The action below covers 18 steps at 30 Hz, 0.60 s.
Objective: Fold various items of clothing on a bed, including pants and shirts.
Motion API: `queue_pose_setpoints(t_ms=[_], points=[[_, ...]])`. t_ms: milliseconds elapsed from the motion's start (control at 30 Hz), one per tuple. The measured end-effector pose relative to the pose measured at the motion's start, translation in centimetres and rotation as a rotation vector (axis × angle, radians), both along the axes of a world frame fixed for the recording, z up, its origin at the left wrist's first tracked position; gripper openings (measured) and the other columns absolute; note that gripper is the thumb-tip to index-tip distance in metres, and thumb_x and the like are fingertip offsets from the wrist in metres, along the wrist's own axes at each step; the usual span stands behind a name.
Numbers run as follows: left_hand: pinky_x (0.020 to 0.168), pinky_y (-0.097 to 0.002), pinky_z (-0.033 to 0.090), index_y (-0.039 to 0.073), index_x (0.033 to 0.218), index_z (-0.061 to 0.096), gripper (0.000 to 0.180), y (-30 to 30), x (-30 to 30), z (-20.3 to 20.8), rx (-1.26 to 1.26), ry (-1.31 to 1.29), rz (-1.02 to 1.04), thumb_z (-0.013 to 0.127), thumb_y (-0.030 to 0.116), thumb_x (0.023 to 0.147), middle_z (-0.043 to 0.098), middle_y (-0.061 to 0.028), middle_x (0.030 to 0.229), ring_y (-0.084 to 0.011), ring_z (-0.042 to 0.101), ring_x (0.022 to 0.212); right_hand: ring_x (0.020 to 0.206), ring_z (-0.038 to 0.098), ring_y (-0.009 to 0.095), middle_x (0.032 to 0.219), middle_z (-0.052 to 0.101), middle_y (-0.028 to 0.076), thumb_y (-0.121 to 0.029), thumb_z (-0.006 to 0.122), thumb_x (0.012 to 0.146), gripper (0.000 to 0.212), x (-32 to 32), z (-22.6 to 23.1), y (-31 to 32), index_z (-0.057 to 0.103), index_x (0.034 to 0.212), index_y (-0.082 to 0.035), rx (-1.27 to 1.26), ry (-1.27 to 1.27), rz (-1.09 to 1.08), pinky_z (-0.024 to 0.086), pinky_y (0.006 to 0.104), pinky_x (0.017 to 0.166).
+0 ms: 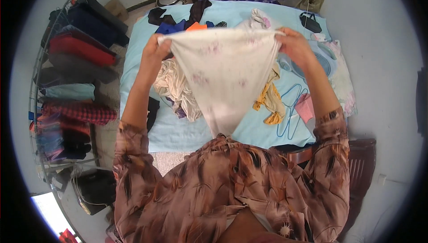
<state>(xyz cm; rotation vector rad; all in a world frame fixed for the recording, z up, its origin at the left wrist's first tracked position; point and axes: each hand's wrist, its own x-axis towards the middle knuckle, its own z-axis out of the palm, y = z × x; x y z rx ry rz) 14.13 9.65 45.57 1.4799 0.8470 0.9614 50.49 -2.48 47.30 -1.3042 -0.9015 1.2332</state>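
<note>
While stretched taut, white cloth (221, 76) — left hand (154, 51), right hand (293, 44).

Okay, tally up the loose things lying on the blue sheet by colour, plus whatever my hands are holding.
White cloth, held up by the left hand and right hand: 1
Cream garment: 1
Yellow garment: 1
Orange cloth: 1
Blue hangers: at least 2, overlapping
Total: about 6
</note>
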Motion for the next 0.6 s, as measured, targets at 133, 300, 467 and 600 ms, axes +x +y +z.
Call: queue_pose_setpoints(t_ms=[133,300,467,600], points=[[0.072,-0.0236,0.043,0.0,0.095,0.048,0.026,3.0,3.1,4.8,0.111,-0.184,0.072,0.052,0.024,0.085,0.055,-0.0039,0.087,-0.0085,0.052,0.08,0.075,0.056,0.014,0.084,0.058,0.005,-0.011,0.059,0.077,0.022,2.3,2.4,5.1,0.055,0.095,-0.001,0.215,0.091,-0.017,0.044,0.0265,0.069],[0.075,-0.0253,0.043,-0.002,0.099,0.047,0.029,4.5,3.2,7.8,0.264,-0.297,0.054,0.051,0.023,0.086,0.056,-0.0059,0.089,-0.0101,0.053,0.08,0.078,0.055,0.013,0.086,0.059,0.003,-0.009,0.058,0.078,0.018,1.8,6.0,6.2,0.056,0.095,-0.003,0.446,0.107,-0.016,0.043,0.0254,0.073],[0.072,-0.0212,0.039,0.001,0.095,0.051,0.02,1.1,0.9,4.5,0.392,0.049,0.221,0.052,0.016,0.082,0.053,-0.0025,0.087,-0.0073,0.047,0.078,0.084,0.052,0.011,0.09,0.057,0.003,-0.007,0.059,0.077,0.02,1.3,3.7,3.0,0.057,0.096,-0.001,0.381,-0.13,-0.05,0.042,0.0251,0.077],[0.067,-0.0182,0.037,0.006,0.098,0.046,0.019,-5.4,-1.5,-4.1,0.105,-0.059,0.001,0.055,0.006,0.081,0.047,0.0023,0.085,-0.0043,0.043,0.076,0.085,0.052,0.009,0.09,0.057,0.001,-0.003,0.061,0.074,0.021,1.1,-4.0,-1.6,0.059,0.095,-0.003,0.143,-0.39,0.163,0.043,0.0229,0.076]])
